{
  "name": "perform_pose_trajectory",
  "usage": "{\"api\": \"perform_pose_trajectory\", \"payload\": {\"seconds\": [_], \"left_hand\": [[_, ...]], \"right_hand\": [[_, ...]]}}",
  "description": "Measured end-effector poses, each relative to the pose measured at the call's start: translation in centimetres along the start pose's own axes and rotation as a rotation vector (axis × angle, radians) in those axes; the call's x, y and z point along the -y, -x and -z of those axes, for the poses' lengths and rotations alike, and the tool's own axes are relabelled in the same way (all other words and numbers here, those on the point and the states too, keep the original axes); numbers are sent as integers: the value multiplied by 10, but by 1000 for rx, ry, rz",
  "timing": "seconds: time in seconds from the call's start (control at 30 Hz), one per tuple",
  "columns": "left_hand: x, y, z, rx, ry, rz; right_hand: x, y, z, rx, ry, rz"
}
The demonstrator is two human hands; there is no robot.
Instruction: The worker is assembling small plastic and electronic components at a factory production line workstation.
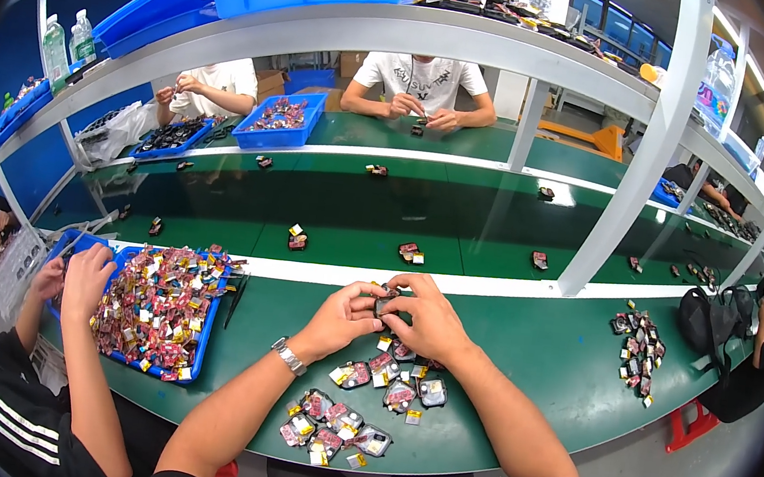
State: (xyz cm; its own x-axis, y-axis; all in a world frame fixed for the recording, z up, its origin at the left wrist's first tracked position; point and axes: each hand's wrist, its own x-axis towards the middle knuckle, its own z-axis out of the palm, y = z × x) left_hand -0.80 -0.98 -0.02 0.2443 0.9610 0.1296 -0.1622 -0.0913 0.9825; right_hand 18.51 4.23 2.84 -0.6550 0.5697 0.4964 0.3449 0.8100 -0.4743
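Note:
My left hand [341, 319] and my right hand [429, 319] meet over the green workbench, their fingers closed around a small dark electronic casing [382, 304]. The fingers cover most of that casing. Just below my hands lies a loose cluster of open black casings [399, 395] with red circuit boards and small silver-and-yellow batteries. Nearer the bench's front edge is another group of the same casings [329, 420]. A metal-banded watch [289, 355] circles my left wrist.
A blue tray [201, 350] heaped with red boards and batteries stands at left, beside a co-worker in black. More assemblies [637, 356] and a black bag [715, 322] lie at right. Spaced pieces [411, 253] rest on the belt ahead. A white post [635, 155] rises right.

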Motion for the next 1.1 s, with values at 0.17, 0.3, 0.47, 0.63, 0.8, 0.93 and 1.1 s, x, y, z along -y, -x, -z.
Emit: {"api": "perform_pose_trajectory", "payload": {"seconds": [0.17,0.3,0.47,0.63,0.8,0.93,1.1], "left_hand": [[-2,0,0,1,59,68],[-3,2,2,8,53,62],[-5,2,1,11,107,86],[-4,1,4,12,108,89],[-4,2,3,9,137,90],[-2,2,5,-6,163,80],[-2,2,4,-7,185,84]], "right_hand": [[1,2,3,38,-23,-43],[-1,5,5,70,-126,1],[-1,6,-3,-37,-128,-28],[2,7,-13,-117,-128,-35],[-1,8,-16,-142,-144,-29],[0,8,-21,-159,-170,-91],[-2,9,-21,-152,-193,-87]]}}
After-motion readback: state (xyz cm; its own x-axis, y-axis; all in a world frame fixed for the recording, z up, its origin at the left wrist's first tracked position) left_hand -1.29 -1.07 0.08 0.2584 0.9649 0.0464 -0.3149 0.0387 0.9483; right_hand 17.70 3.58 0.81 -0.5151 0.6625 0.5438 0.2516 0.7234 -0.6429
